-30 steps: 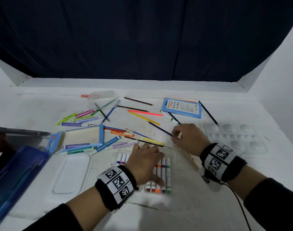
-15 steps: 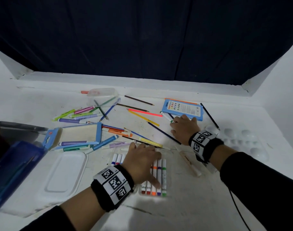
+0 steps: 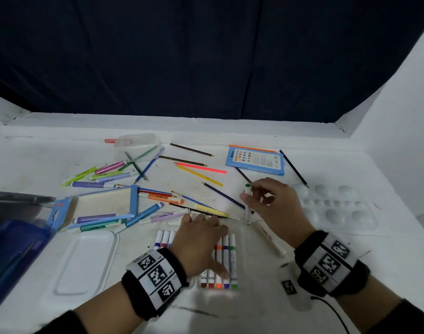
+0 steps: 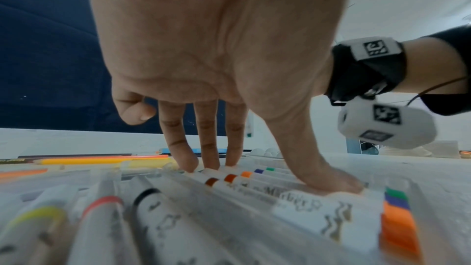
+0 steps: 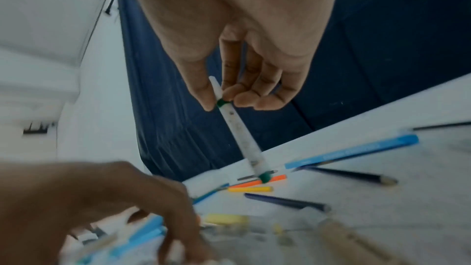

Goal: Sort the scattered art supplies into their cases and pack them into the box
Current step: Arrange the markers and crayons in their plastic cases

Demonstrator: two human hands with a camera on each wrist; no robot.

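A clear marker case (image 3: 241, 229) lies near the front edge, with several white markers (image 3: 232, 259) in a row inside it. My left hand (image 3: 201, 239) rests flat on those markers, fingers straight and thumb pressed down on one of them (image 4: 339, 185). My right hand (image 3: 250, 192) is just beyond the case's far right corner. It pinches a white marker with green ends (image 3: 248, 203) between thumb and fingertips. The marker (image 5: 239, 134) hangs tilted above the table, in my right hand (image 5: 221, 104).
Loose pencils (image 3: 201, 167) and highlighters (image 3: 102, 174) lie scattered behind the case. Also here: a shut blue pencil box (image 3: 255, 160), an open blue carton (image 3: 102, 203), a clear palette (image 3: 339, 208), a white lid (image 3: 83, 261), a brush (image 3: 269, 237) and a big blue box (image 3: 10, 251).
My right hand reached out to the blue pencil box, took the green-ended marker and came back toward the case. The left hand stayed on the markers.
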